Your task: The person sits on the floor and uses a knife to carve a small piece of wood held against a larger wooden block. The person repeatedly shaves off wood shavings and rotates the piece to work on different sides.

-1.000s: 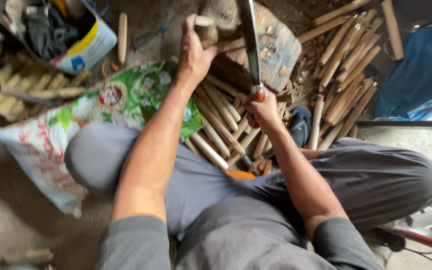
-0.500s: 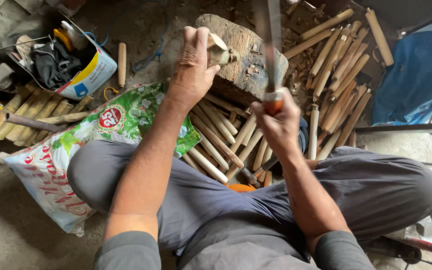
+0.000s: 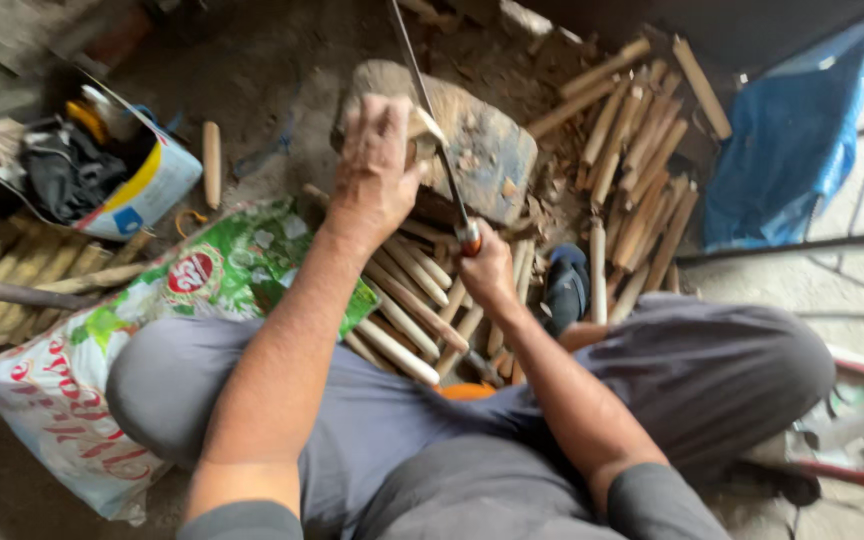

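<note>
My left hand (image 3: pixel 377 170) grips a short pale wooden stick (image 3: pixel 426 124) and holds it upright on a worn wooden chopping block (image 3: pixel 487 150). My right hand (image 3: pixel 485 268) is closed on the orange handle of a long-bladed knife (image 3: pixel 430 110), whose blade stands nearly vertical beside the stick and runs up out of the frame. Below both hands, between my grey-trousered knees, lie several cut sticks (image 3: pixel 407 310).
A heap of longer sticks (image 3: pixel 642 170) lies right of the block. A green and white printed sack (image 3: pixel 132 340) covers the floor at left, with a box of tools and rags (image 3: pixel 102 175) behind it. Blue plastic sheet (image 3: pixel 792 140) and a metal rail sit at right.
The knife has swung from a raised, blurred position to stand upright against the stick on the block. My left hand stayed on the stick. The view shifted slightly.
</note>
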